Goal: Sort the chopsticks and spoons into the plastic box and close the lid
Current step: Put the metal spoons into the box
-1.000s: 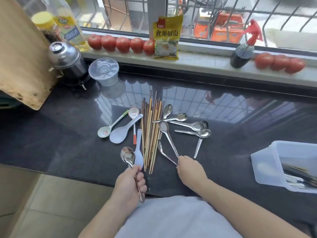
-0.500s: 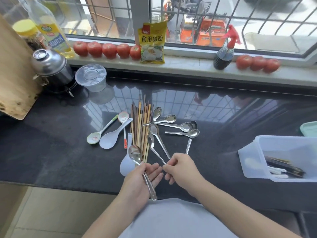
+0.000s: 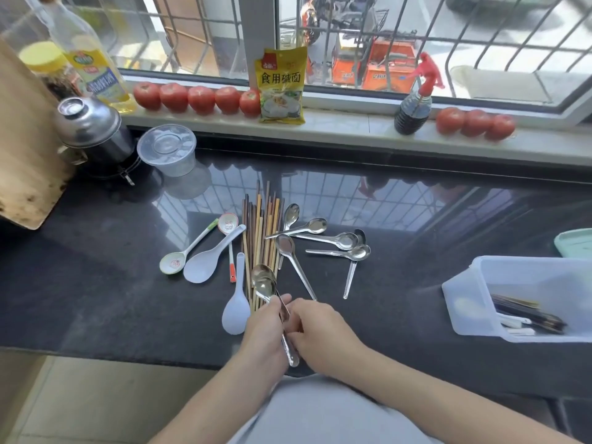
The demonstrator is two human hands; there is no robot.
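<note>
Metal spoons (image 3: 272, 299) — a small stack — sit in my left hand (image 3: 262, 331), fingers curled round the handles, bowls pointing away from me. My right hand (image 3: 320, 331) pinches the same handles from the right. The plastic box (image 3: 464, 296) lies well off to the right, so I judge the right hand the nearer carrier.

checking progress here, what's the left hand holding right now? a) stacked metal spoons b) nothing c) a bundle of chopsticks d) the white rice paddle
a: the left hand grips the handles of the stacked metal spoons, bowls pointing away, while the chopsticks and white rice paddle lie on the counter.
</note>
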